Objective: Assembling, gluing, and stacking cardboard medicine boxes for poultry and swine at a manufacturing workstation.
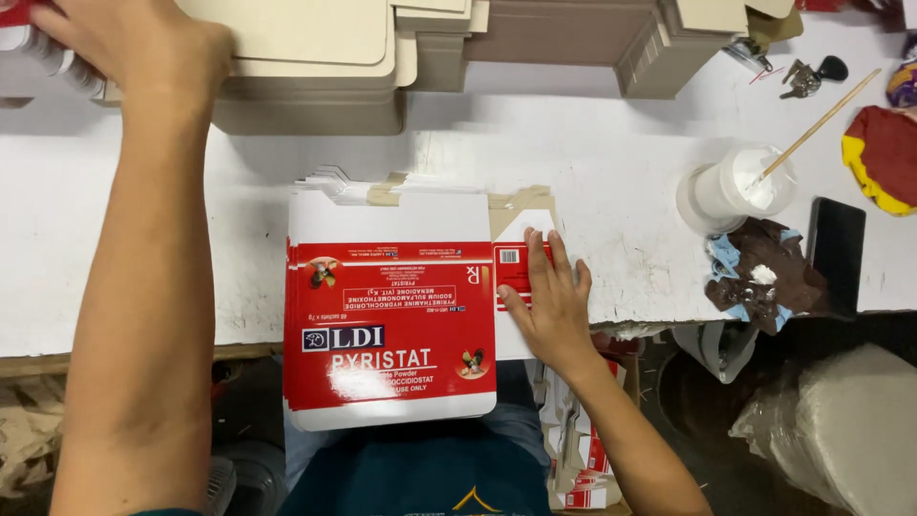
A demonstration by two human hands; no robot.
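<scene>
A stack of flat red and white printed carton blanks (392, 315) lies at the near edge of the white table (592, 172), overhanging towards me. My right hand (549, 296) lies flat, fingers spread, on the small side flap of the top blank (521, 272) at the stack's right. My left hand (134, 43) reaches to the far left corner. It rests on a pile of plain beige card blanks (306, 57), with red and white cartons just at its fingertips. Whether it grips anything is hidden.
More beige card stacks (573, 38) line the back. At the right stand a white plastic cup of glue with a stick (740, 186), a stained rag (764, 272), a dark phone (839, 253) and keys (807, 76). Folded cartons (573, 449) lie below the table.
</scene>
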